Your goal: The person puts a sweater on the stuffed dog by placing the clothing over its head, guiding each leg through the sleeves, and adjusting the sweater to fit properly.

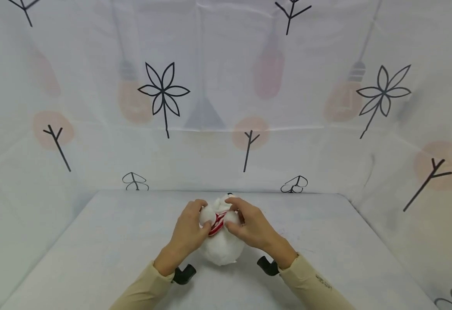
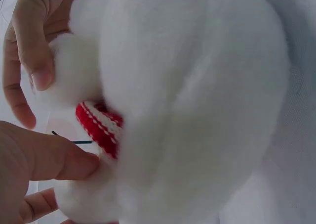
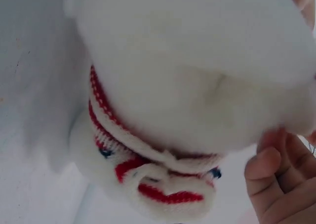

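While it lay at lower centre on the counter [image 1: 113, 241], the plush toy [image 1: 222, 247] was gripped by both hands. Left hand [image 1: 188, 230] and right hand [image 1: 250, 226] pinched beside its striped scarf [image 1: 216, 224]. Risk: a hard tug likely loosens the knit.

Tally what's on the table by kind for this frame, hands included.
White plush toy with a red-and-white knitted scarf: 1
Hands gripping it, left hand and right hand: 2
Black wrist-camera mounts, one and another: 2
Total: 5
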A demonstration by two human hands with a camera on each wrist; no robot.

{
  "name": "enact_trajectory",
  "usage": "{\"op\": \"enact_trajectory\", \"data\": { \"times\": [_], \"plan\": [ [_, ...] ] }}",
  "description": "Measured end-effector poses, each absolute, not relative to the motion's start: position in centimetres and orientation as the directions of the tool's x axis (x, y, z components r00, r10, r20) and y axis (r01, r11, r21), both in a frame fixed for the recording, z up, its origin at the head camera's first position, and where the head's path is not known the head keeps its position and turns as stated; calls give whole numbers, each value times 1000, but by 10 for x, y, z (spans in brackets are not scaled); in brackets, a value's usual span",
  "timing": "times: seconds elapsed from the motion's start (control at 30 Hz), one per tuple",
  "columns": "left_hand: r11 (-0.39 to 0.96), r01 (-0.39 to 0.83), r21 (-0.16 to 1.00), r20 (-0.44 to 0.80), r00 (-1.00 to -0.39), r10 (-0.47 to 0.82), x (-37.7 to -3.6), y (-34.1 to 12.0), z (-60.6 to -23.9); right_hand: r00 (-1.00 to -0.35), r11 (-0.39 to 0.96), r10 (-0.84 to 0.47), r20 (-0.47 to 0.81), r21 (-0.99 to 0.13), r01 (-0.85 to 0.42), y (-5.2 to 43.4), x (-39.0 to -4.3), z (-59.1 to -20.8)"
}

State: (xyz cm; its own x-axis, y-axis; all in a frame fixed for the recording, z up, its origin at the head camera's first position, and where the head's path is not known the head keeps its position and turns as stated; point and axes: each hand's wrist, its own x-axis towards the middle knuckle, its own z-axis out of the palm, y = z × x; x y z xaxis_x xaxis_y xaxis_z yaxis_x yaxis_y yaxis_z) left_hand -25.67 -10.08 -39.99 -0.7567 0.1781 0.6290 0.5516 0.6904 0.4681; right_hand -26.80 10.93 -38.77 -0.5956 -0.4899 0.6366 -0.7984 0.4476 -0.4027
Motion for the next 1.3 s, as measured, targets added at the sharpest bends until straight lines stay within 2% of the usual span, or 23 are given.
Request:
{"op": "enact_trajectory", "data": {
  "times": [0.17,0.27,0.43,0.57,0.67,0.73,1.0,1.2,1.3],
  "plan": [
    [712,537,452,630,-758,171,-257,-103,-398,-652,459,-527,545,-464,-758,108,-268,-389],
    [713,538,450,629,-757,174,-258,-104,-398,-660,447,-509,552,-486,-751,107,-269,-389],
    [688,581,435,654,-729,202,-259,-102,-397,-641,405,-467,609,-498,-767,106,-271,-392],
    [641,632,436,650,-714,262,-258,-99,-397,-602,363,-480,638,-480,-799,106,-274,-393],
    [621,650,439,642,-710,289,-257,-97,-395,-599,362,-481,640,-478,-801,106,-276,-394],
    [615,656,437,646,-705,294,-256,-97,-395,-623,379,-468,627,-495,-782,108,-278,-393],
    [603,670,433,657,-692,298,-253,-96,-394,-807,531,-356,471,-609,-589,113,-282,-396],
    [600,681,420,676,-676,294,-253,-96,-395,-853,571,-319,412,-635,-520,113,-282,-396],
    [593,692,412,688,-663,294,-253,-96,-396,-880,568,-329,343,-672,-475,113,-282,-398]
  ]
}}
